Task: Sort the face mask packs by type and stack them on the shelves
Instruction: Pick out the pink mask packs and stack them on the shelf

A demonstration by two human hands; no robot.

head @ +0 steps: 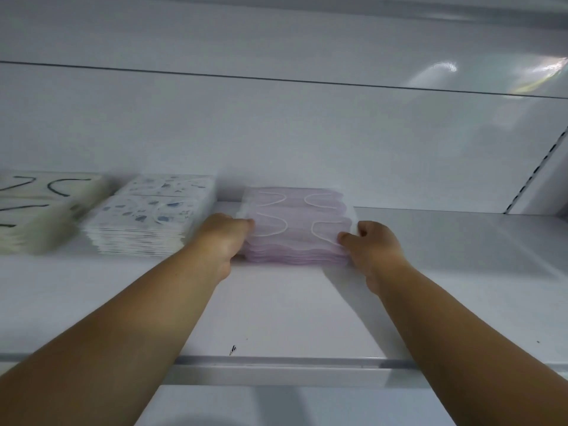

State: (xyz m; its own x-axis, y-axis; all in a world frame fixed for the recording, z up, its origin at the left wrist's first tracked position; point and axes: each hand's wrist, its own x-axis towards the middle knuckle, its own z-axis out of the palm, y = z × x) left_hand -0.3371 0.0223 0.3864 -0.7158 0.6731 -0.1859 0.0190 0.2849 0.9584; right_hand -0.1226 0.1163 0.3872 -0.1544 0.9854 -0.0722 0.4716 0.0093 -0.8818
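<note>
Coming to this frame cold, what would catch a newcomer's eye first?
Two bare forearms reach up to a white shelf, the left hand and right hand pressed against either side of a stack of pale purple mask packs at centre. To its left sit a blue-speckled white stack and, at the frame's edge, a blurred cream stack with black loops.

No legible text or labels.

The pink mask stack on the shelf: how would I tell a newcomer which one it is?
On the white shelf, three stacks sit in a row along the back. The pink mask stack is the rightmost, between the left hand and the right hand. Unlike the blue-speckled stack beside it and the cream stack with black loops, it is plain lilac-pink with white ear loops.
</note>
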